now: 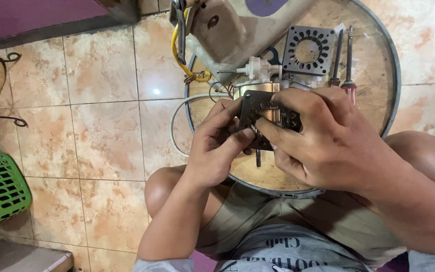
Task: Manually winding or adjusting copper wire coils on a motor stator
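Hands, left [217, 146] and right [323, 141], pinch 1 dark square motor plate [265, 118] above the round tray [388, 75]; it could slip, possibly onto the screwdrivers [343, 60] beyond.

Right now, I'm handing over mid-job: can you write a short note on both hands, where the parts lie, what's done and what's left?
Left hand and right hand both grip a dark square metal plate with holes, held over the round tray.
A second square plate with a ring of slots lies on the tray, beside two screwdrivers.
The white fan housing and white plastic part sit at the tray's far edge.
Done: motor is apart.
Left: the held plate is not yet set down or fitted.
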